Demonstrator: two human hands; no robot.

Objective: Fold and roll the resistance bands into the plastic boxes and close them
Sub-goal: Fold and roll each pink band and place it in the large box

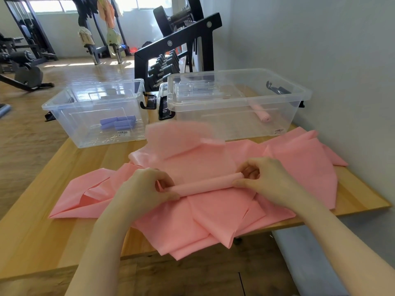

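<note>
Pink band (205,185) mid-roll, pinched at each end by left hand (147,186) and right hand (263,178) fingers; next, probably rolling onward evenly, then into right box (235,103).

One view only: the head camera, so you have no second angle and nothing shared. It sits above your forearms and looks forward and down across the wooden table (361,197). Your left hand (145,186) and right hand (265,178) lie close, in the lower centre of the frame. The two clear boxes (295,116) sit farther off at mid-frame; gym equipment (181,39) fills the top. Wide-angle lens: the table edges splay outward toward the bottom corners.
</note>
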